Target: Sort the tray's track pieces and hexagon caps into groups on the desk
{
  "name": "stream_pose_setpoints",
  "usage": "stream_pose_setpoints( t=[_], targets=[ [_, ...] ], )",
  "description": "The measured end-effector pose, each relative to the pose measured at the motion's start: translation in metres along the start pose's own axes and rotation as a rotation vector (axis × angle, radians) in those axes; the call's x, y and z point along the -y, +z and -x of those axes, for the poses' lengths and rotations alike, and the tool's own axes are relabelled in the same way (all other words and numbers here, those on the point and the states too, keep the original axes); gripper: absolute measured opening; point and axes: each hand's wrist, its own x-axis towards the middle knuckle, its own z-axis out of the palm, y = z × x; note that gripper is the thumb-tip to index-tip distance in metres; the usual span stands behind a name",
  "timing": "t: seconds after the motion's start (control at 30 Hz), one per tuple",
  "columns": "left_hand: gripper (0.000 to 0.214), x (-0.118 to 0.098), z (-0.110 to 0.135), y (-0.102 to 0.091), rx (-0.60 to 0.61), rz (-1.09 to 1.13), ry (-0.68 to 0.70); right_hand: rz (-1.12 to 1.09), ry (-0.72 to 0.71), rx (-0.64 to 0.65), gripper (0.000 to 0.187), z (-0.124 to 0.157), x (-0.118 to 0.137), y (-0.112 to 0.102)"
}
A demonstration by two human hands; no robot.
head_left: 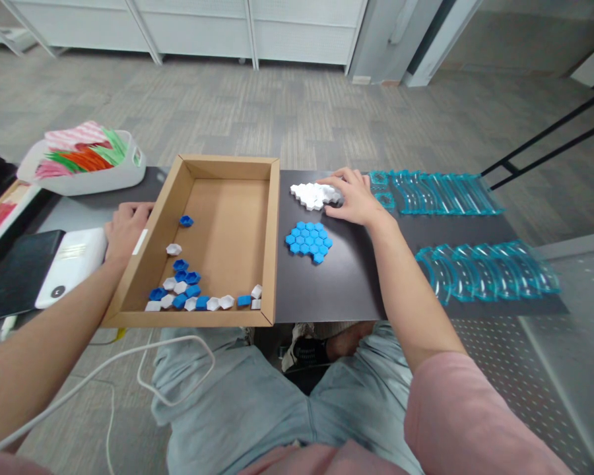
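Observation:
My right hand (pixel 352 196) is over the right end of a cluster of white hexagonal pieces (pixel 311 195) on the dark table. Its thumb and fingers are spread apart, on either side of that end, and partly cover it. Just below lies a patch of blue hexagonal pieces (pixel 309 240), fitted edge to edge. My left hand (pixel 125 229) rests against the outer left side of a shallow cardboard box (pixel 271 244); its fingertips are hidden behind the wall. Inside the box, loose blue hexagonal pieces (pixel 186 221) and white hexagonal pieces (pixel 173 249) lie mostly along the near edge.
Two rows of clear teal plastic parts (pixel 445 193) lie on the right of the table. On the left are a white bin (pixel 123 181) of colourful packets, a white device (pixel 74 264) and a black flat item (pixel 22 274). A white cable (pixel 129 351) loops near my lap.

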Motion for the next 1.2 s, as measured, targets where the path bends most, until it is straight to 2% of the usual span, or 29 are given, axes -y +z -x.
stream_pose_setpoints(
  t=[0.6, 0.93, 1.1, 1.2],
  targets=[
    [0.058, 0.006, -0.004, 0.003, 0.001, 0.020, -0.006, 0.013, 0.026, 0.009, 0.063, -0.001, 0.002, 0.001],
    [0.059, 0.006, -0.004, 0.005, -0.024, 0.023, 0.002, -0.028, -0.032, 0.000, 0.067, 0.001, 0.008, 0.003],
    [0.058, 0.005, -0.002, 0.004, -0.018, 0.025, 0.009, -0.022, -0.027, -0.035, 0.057, 0.000, 0.011, 0.001],
    [0.058, 0.003, 0.002, 0.002, 0.000, 0.030, 0.019, -0.044, -0.030, -0.075, 0.051, -0.001, 0.028, -0.003]
  ],
)
